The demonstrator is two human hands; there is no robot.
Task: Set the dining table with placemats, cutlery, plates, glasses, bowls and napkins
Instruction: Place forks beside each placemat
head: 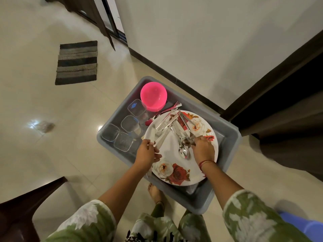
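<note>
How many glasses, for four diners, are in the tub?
4 glasses in the grey tub, left of the plate: one by the pink bowl, three nearer. Plate may hide others.

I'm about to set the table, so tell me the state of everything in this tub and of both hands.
tub: on floor, open-topped.
pink bowl: upright, empty, at tub's far end.
glasses: four, upright, empty, along tub's left side.
plate: face up, cutlery on it.
cutlery: loose pile on plate.
left hand: grips cutlery at plate's left rim.
right hand: grips cutlery on plate.
</note>
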